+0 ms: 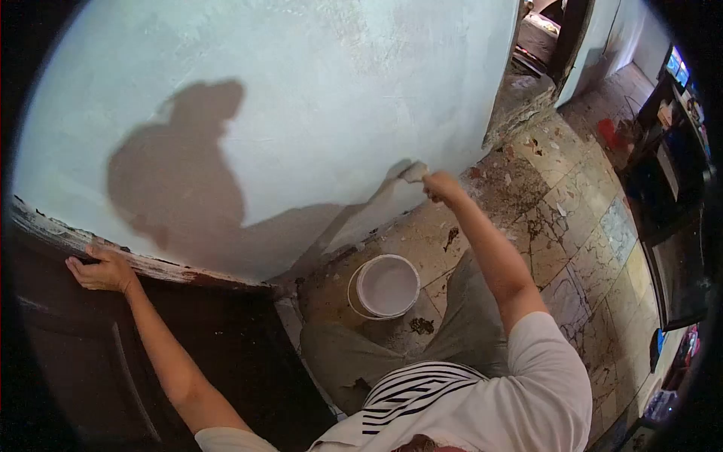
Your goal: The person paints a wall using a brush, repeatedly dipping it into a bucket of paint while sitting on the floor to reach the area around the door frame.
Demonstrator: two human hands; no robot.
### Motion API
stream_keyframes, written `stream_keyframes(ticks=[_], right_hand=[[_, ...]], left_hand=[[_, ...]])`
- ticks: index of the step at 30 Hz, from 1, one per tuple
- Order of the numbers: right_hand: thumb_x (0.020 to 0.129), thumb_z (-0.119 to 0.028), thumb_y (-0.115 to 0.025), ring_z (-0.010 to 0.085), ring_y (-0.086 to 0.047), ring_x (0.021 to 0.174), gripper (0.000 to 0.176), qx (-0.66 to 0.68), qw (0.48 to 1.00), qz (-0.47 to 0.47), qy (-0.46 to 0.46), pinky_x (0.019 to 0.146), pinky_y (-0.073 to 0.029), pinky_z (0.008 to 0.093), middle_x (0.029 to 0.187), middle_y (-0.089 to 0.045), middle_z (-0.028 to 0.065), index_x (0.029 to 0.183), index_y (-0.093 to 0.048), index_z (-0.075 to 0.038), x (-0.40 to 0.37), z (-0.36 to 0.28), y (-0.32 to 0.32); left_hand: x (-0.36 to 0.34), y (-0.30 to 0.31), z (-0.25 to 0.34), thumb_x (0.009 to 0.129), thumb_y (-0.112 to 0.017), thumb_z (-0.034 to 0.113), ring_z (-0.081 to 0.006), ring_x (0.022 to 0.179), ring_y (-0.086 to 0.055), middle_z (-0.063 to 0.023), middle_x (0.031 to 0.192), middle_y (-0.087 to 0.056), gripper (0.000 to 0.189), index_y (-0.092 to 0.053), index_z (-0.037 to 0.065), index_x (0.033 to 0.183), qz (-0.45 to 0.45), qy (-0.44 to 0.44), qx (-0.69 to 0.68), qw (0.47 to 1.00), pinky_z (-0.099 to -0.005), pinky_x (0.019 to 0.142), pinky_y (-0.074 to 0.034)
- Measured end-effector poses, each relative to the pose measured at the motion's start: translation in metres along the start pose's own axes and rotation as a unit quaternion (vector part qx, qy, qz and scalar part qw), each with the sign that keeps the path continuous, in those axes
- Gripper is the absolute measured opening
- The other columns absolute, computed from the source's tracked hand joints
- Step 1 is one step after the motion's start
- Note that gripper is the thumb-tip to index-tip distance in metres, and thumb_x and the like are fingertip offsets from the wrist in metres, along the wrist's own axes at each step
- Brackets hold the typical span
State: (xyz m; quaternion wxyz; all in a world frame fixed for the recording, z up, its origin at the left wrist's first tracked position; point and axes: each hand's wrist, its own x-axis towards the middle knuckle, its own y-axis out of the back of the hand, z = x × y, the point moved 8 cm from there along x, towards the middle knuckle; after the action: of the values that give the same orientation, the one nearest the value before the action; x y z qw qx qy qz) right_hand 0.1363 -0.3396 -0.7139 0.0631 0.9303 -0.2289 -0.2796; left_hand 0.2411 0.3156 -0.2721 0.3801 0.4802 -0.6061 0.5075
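A paintbrush [413, 172] with a pale, wide head is gripped in my right hand [443, 187], its bristles at the lower part of the pale blue-white wall [324, 113]. On the left, my left hand [105, 271] lies against a dark wooden door [68, 301], close to its paint-smeared frame [151, 265]. Its fingers are stretched out and hold nothing. Between my knees stands a white bucket [388, 286] with whitish liquid inside, upright on the floor, its handle hanging to the left.
The tiled floor [557, 279] carries dirt, flakes and debris along the wall's foot. Past the wall's right end is a doorway [550, 38] with a broken threshold. Dark furniture [674, 264] stands at the far right. My shadow [181, 173] falls on the wall.
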Motion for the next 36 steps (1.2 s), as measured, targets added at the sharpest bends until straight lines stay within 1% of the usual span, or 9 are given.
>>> stream_keyframes(ticks=[2, 9, 13, 19, 21, 28, 31, 33, 36], right_hand=[[0.091, -0.024, -0.053, 0.0138, -0.045, 0.052, 0.027, -0.035, 0.998, -0.013, 0.052, 0.044, -0.035, 0.0312, 0.064, -0.051, 0.0044, 0.08, -0.057, 0.0, -0.03, -0.052, 0.018], [0.094, -0.032, -0.055, 0.0102, -0.041, 0.049, 0.034, 0.168, 0.949, -0.05, 0.262, 0.044, -0.032, 0.0245, 0.069, -0.052, 0.0, 0.102, -0.058, 0.001, -0.158, -0.182, 0.08], [0.094, -0.031, -0.055, 0.0095, -0.039, 0.048, 0.032, 0.201, 0.949, -0.041, 0.241, 0.044, -0.032, 0.0238, 0.069, -0.052, -0.0001, 0.1, -0.06, -0.001, -0.132, -0.141, 0.081], [0.089, -0.022, -0.05, 0.016, -0.04, 0.045, 0.023, -0.03, 0.996, -0.063, -0.053, 0.04, -0.032, 0.0335, 0.06, -0.048, 0.0052, 0.083, -0.058, -0.001, 0.003, 0.068, -0.015], [0.086, -0.018, -0.051, 0.0169, -0.04, 0.043, 0.019, 0.003, 0.993, -0.097, -0.061, 0.039, -0.031, 0.0341, 0.056, -0.046, 0.0053, 0.078, -0.057, -0.001, 0.023, 0.099, -0.061], [0.087, -0.016, -0.05, 0.0153, -0.041, 0.047, 0.018, 0.134, 0.981, -0.131, -0.056, 0.042, -0.03, 0.031, 0.064, -0.049, 0.0068, 0.077, -0.052, -0.001, 0.005, 0.046, -0.132], [0.09, -0.02, -0.049, 0.0135, -0.041, 0.047, 0.022, 0.108, 0.991, -0.075, -0.03, 0.041, -0.029, 0.0292, 0.066, -0.05, 0.0058, 0.084, -0.054, 0.0, -0.045, -0.012, -0.11], [0.092, -0.021, -0.049, 0.0114, -0.041, 0.047, 0.022, 0.208, 0.971, -0.086, 0.085, 0.041, -0.03, 0.0272, 0.067, -0.049, 0.0043, 0.093, -0.054, 0.0, -0.106, -0.06, -0.091], [0.093, -0.02, -0.046, 0.01, -0.04, 0.047, 0.018, 0.233, 0.965, -0.078, 0.093, 0.041, -0.029, 0.0261, 0.068, -0.048, 0.003, 0.095, -0.051, -0.003, -0.141, -0.059, -0.082]], left_hand=[[0.001, 0.003, 0.003, 0.097, -0.049, 0.042, -0.0334, 0.118, -0.05, -0.0194, 0.124, -0.053, 0.051, -0.048, -0.002, 0.122, -0.001, 0.012, 0.01, 1.0, -0.0506, 0.095, -0.039], [-0.007, -0.011, -0.014, 0.097, -0.05, 0.042, -0.0334, 0.118, -0.05, -0.019, 0.124, -0.053, 0.051, -0.049, -0.002, 0.123, -0.011, 0.01, 0.014, 1.0, -0.0508, 0.095, -0.039], [-0.004, -0.002, -0.004, 0.097, -0.05, 0.042, -0.0335, 0.117, -0.05, -0.0189, 0.123, -0.053, 0.051, -0.049, -0.002, 0.122, 0.01, -0.012, -0.001, 1.0, -0.0508, 0.094, -0.039], [-0.006, -0.005, -0.003, 0.097, -0.047, 0.045, -0.0345, 0.117, -0.05, -0.0207, 0.124, -0.051, 0.054, -0.048, -0.004, 0.121, 0.012, -0.018, -0.013, 1.0, -0.0523, 0.095, -0.038], [-0.006, -0.006, -0.006, 0.097, -0.048, 0.045, -0.0348, 0.116, -0.05, -0.0208, 0.124, -0.051, 0.055, -0.048, -0.004, 0.12, 0.004, -0.014, -0.003, 1.0, -0.0531, 0.096, -0.037], [-0.006, -0.007, -0.007, 0.096, -0.05, 0.045, -0.0365, 0.117, -0.049, -0.0219, 0.123, -0.051, 0.057, -0.047, -0.006, 0.121, -0.016, 0.007, 0.0, 1.0, -0.0544, 0.096, -0.036], [-0.009, -0.011, -0.012, 0.096, -0.05, 0.044, -0.0363, 0.117, -0.049, -0.0219, 0.124, -0.051, 0.055, -0.047, -0.005, 0.121, -0.009, -0.005, -0.013, 1.0, -0.0548, 0.095, -0.036], [-0.01, -0.01, -0.011, 0.097, -0.049, 0.043, -0.0341, 0.117, -0.049, -0.0216, 0.121, -0.053, 0.052, -0.047, -0.004, 0.119, 0.004, -0.018, 0.002, 1.0, -0.0512, 0.096, -0.037], [-0.008, -0.01, -0.012, 0.097, -0.049, 0.042, -0.0339, 0.116, -0.05, -0.0206, 0.121, -0.053, 0.05, -0.048, -0.003, 0.118, 0.007, -0.031, 0.006, 0.999, -0.051, 0.095, -0.037]])
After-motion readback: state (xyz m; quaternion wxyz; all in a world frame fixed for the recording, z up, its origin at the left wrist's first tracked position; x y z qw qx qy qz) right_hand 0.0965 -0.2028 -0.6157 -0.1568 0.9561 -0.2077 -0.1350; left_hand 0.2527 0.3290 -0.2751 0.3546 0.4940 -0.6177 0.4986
